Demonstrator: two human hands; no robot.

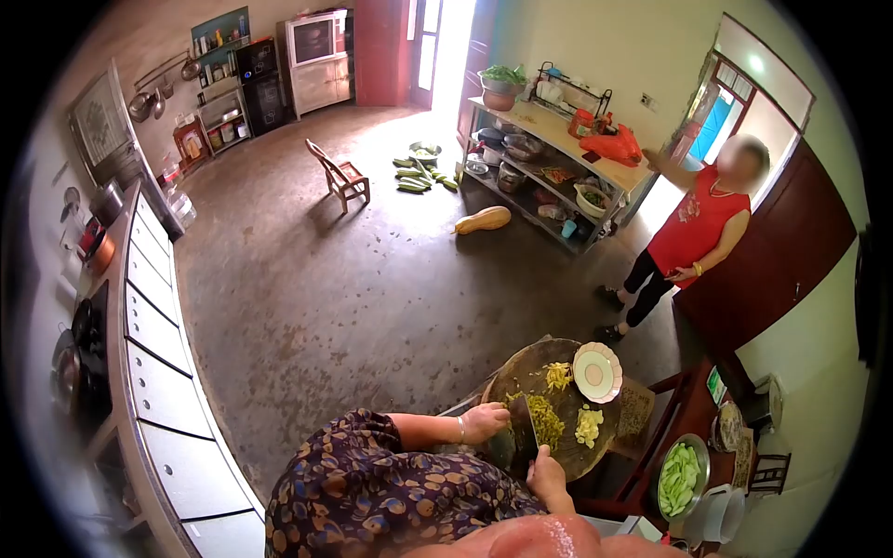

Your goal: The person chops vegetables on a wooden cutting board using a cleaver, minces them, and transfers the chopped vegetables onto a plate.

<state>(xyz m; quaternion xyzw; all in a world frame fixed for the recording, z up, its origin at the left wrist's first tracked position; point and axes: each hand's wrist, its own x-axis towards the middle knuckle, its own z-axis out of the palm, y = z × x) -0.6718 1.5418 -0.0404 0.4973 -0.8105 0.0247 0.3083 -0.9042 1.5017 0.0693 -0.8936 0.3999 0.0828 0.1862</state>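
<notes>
My right hand (547,472) is wrapped round the handle of a dark-bladed cleaver (523,426), its blade standing on a round wooden chopping board (517,368). Chopped green vegetable (549,424) lies against the blade's right side. With its fingers curled together, my left hand (484,423) is at the blade's far end. What it holds, if anything, is hidden. Thin yellow strips (558,376) and a pile of pale yellow chopped pieces (588,428) lie apart on the board. A scalloped plate (597,372) rests at the board's far right edge.
A metal bowl of sliced green vegetable (680,478) stands at right. Another person (699,223) in red stands beside a shelved table (535,130), one arm towards a red bag (612,146). A squash (484,219), several green gourds (414,179) and a small chair (340,177) are on the floor.
</notes>
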